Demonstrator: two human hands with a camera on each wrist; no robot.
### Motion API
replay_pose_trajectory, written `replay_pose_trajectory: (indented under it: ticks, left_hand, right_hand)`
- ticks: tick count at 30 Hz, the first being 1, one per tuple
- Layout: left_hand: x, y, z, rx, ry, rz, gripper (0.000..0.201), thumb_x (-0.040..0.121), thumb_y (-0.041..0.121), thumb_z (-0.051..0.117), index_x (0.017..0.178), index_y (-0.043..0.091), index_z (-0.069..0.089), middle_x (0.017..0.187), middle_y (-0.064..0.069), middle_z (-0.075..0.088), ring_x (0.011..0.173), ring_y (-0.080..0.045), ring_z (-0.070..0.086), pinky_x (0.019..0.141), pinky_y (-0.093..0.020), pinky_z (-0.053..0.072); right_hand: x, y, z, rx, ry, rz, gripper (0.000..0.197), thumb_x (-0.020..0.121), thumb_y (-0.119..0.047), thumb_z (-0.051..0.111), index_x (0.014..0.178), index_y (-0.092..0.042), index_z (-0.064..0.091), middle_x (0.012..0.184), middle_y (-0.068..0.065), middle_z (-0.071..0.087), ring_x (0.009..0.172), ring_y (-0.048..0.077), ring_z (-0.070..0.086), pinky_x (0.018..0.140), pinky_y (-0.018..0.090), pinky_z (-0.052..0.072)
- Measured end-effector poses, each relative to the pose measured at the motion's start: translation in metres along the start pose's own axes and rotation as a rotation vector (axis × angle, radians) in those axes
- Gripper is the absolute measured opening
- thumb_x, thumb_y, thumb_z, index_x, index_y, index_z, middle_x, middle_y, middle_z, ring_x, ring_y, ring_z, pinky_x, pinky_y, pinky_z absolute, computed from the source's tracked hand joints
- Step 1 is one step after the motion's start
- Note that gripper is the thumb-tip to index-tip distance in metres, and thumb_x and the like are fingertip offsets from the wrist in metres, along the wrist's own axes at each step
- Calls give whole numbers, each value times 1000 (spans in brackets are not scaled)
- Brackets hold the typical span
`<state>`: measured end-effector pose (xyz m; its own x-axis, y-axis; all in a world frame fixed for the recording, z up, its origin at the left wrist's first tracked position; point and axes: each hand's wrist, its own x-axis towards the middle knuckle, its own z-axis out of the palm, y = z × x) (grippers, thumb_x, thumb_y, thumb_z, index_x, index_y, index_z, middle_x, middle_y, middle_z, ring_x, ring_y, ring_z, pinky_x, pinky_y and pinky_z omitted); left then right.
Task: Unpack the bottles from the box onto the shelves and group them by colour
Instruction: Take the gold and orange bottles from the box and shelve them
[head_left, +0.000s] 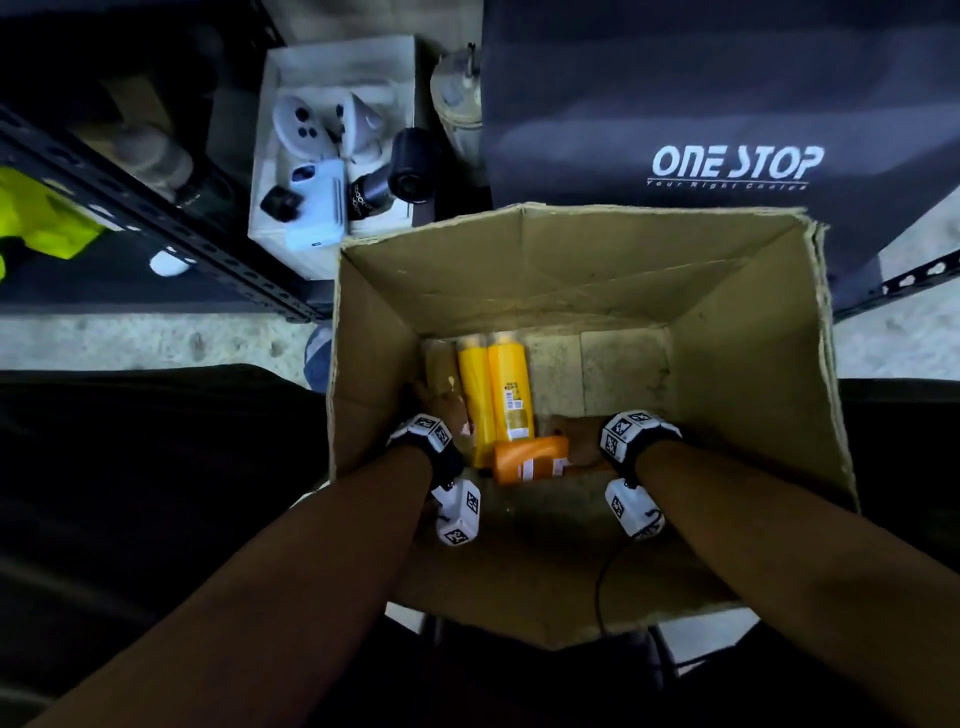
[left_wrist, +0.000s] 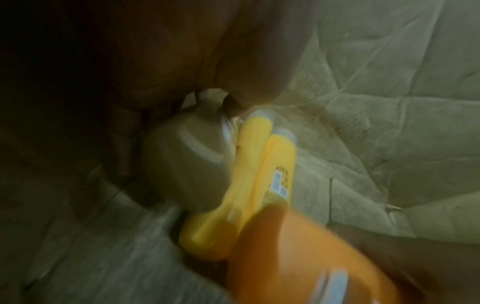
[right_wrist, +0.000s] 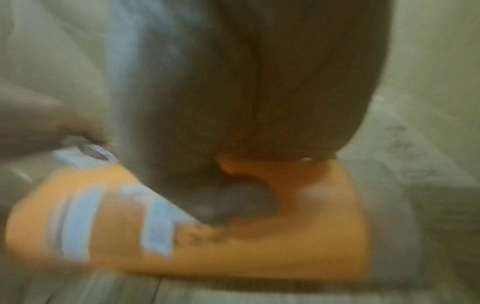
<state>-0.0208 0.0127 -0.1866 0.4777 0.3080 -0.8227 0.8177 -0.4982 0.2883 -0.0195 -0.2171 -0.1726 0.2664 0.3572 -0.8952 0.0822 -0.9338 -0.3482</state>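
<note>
An open cardboard box (head_left: 753, 395) stands below me. Inside at the left lie a tan bottle (head_left: 439, 364) and two yellow bottles (head_left: 493, 389) side by side. An orange bottle (head_left: 530, 460) lies across their near ends. My left hand (head_left: 441, 410) reaches in at the left wall. In the left wrist view its fingers (left_wrist: 122, 148) curl round the tan bottle (left_wrist: 187, 164), beside the yellow bottles (left_wrist: 249, 185). My right hand (head_left: 576, 441) grips the right end of the orange bottle (right_wrist: 259, 246), thumb (right_wrist: 233, 201) on its top face. Both wrist views are blurred.
The right half of the box floor (head_left: 613, 369) is bare. A white box of controllers and small devices (head_left: 332, 145) sits beyond the box at the left. A black perforated shelf rail (head_left: 156, 218) runs at far left. A dark "ONE STOP" bag (head_left: 727, 130) stands behind.
</note>
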Motion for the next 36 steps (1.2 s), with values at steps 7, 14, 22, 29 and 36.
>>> replay_pose_trajectory:
  ticks: [7, 14, 22, 29, 36]
  left_hand:
    - [-36, 32, -29, -43, 90, 183, 50, 108, 26, 40, 154, 8, 35, 152, -17, 47, 137, -34, 49, 112, -32, 36]
    - [-50, 62, -51, -355, 159, 217, 25, 86, 24, 77, 106, 18, 64, 113, -13, 71, 92, -30, 71, 85, -43, 61]
    - [-35, 50, -48, -414, 348, 320, 71, 82, 12, 81, 138, 12, 38, 128, -20, 58, 112, -36, 61, 96, -43, 53]
    - [-23, 60, -54, -342, 351, 334, 64, 86, 16, 77, 134, 12, 34, 118, -14, 54, 108, -34, 61, 92, -41, 51]
    - [-16, 46, -44, -542, 393, 395, 78, 72, 16, 91, 135, 12, 46, 130, -15, 60, 115, -31, 60, 98, -41, 52]
  right_hand:
    - [-21, -6, -25, 458, 257, -118, 39, 92, -29, 68, 126, -30, 48, 113, 3, 61, 97, 24, 60, 72, 29, 45]
    - [-25, -11, -33, 764, 599, -117, 65, 86, -18, 78, 140, -26, 45, 121, 7, 65, 104, 25, 60, 89, 33, 46]
    - [-17, -7, -28, 914, 768, -73, 65, 86, -5, 77, 143, -12, 47, 133, 14, 61, 123, 32, 57, 94, 30, 41]
    - [-7, 2, -34, 1041, 735, -76, 73, 86, -9, 78, 149, -18, 42, 141, 8, 58, 124, 24, 55, 95, 31, 38]
    - [-4, 3, -28, 1079, 731, -136, 69, 87, -10, 78, 146, -20, 45, 120, -2, 57, 110, 18, 53, 91, 30, 38]
